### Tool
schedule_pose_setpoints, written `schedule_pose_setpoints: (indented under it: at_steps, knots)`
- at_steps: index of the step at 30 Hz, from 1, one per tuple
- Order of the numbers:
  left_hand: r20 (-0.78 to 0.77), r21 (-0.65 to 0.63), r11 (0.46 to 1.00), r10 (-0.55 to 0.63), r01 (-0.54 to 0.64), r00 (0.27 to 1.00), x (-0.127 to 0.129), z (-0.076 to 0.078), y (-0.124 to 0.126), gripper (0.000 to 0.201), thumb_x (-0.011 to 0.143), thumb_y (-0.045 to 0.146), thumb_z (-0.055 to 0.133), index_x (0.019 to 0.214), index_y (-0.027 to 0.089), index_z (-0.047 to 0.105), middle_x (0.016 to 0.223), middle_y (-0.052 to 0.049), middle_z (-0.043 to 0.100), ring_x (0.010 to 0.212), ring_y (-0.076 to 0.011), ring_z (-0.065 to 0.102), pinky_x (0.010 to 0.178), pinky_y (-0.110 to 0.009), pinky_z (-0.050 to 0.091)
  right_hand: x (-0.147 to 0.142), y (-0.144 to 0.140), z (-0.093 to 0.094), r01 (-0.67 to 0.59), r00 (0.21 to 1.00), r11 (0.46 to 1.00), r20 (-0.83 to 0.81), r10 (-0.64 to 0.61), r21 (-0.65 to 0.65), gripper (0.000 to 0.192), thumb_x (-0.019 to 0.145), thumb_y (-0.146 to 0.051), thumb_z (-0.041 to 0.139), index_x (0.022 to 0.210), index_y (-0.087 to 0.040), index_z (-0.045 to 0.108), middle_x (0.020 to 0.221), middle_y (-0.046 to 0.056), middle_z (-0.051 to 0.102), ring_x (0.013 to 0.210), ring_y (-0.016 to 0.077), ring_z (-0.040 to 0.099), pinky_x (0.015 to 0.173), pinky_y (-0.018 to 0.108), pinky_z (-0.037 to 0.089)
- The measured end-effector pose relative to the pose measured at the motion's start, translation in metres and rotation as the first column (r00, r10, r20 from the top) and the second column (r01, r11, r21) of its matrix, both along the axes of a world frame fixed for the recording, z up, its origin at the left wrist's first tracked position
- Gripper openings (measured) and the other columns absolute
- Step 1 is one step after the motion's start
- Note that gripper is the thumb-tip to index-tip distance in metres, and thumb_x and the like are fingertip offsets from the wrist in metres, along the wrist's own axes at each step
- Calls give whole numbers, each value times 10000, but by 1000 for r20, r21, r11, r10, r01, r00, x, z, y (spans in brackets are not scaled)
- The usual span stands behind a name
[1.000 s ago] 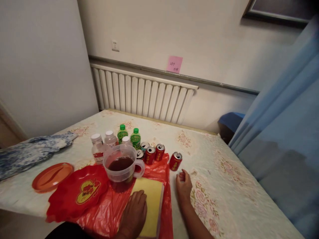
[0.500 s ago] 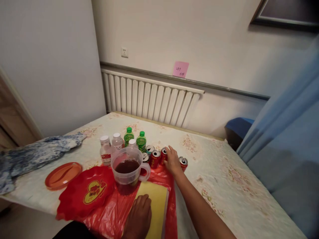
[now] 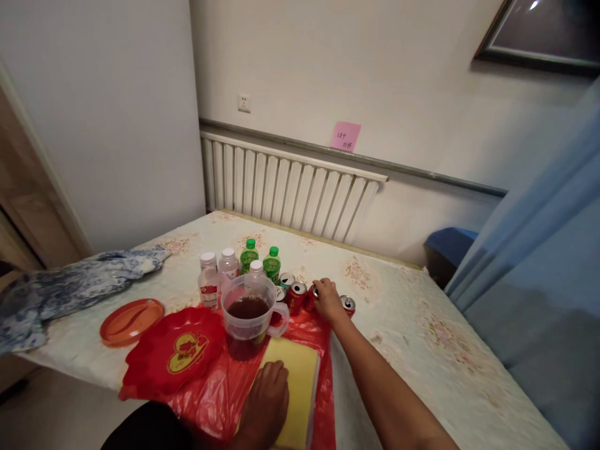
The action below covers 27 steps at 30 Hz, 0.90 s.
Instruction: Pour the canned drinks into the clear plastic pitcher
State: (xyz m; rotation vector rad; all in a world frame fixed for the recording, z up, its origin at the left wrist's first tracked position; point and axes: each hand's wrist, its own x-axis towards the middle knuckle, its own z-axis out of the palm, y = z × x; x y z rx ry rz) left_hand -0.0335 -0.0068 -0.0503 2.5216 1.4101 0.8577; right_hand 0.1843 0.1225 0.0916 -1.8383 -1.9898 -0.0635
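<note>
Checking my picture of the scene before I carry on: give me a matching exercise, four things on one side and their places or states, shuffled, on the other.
Things:
1. left hand
2. right hand
3. jug
4. pink note

Places or states:
A. on the wall, above the radiator
B. resting on the yellow book
C. partly filled with dark liquid
D. touching a red can

Right pairs: 1-B, 2-D, 3-C, 4-A.
</note>
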Motion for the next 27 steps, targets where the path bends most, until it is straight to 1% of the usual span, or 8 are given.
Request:
schedule_pose_setpoints:
  at_steps: [7,13,16,21,22,24,25,27]
  knots:
    - [169,-194,979,-22,55,985,0,20,-6,272,870,104,407,1030,187,611,1167,-110,590,1126,-265,477,1034,-453,339,-2,-55,21,-30,996,996,-80,38,88,548,665,-51,618,1185,-224,593,1167,101,553,1025,259,510,915,368,429]
    - [503,-416,888,48,193,863,-1,39,2,110,791,220,520,835,197,618,997,-86,598,1083,-278,484,1040,-451,322,-8,-128,30,-113,973,982,-184,141,155,560,659,-63,620,1197,-209,577,1106,75,605,1046,228,565,947,356,460]
    - [616,-519,819,158,247,772,0,46,8,239,832,382,499,904,179,603,994,-108,619,1032,-283,544,975,-448,399,-14,-165,34,-141,937,972,-293,192,188,567,638,-54,612,1185,-201,581,1141,80,615,1072,227,584,969,362,467]
    - [761,-613,623,301,486,575,-2,71,-16,611,911,665,277,1208,195,531,1154,-138,659,950,-251,663,783,-388,521,-35,-216,45,-144,835,970,-502,225,196,577,632,-55,599,1185,-218,605,1187,75,617,1112,241,582,995,397,465]
    - [787,-605,561,312,565,533,-4,77,-26,628,915,678,283,1231,196,534,1127,-137,681,918,-240,678,748,-367,529,-40,-224,48,-143,818,971,-530,225,193,580,638,-59,599,1193,-225,605,1195,72,614,1116,240,581,992,394,470]
    - [829,-482,318,468,816,308,-9,90,-44,581,915,633,416,1264,184,534,1133,-148,690,870,-225,692,707,-326,526,-50,-239,52,-142,789,970,-570,230,196,575,647,-61,596,1193,-241,610,1196,64,614,1119,236,581,991,388,475]
    - [826,-419,258,506,870,248,-12,95,-52,546,926,593,446,1262,175,545,1111,-144,702,811,-205,697,670,-295,522,-55,-245,54,-141,779,969,-582,234,202,574,648,-56,594,1188,-247,615,1192,59,618,1122,235,580,995,387,473]
    - [812,-342,214,558,915,173,-17,103,-65,484,938,527,486,1222,147,582,1020,-135,730,699,-175,690,583,-245,500,-62,-256,56,-133,764,968,-600,238,215,581,643,-45,597,1184,-257,623,1193,53,622,1136,237,575,1018,395,458]
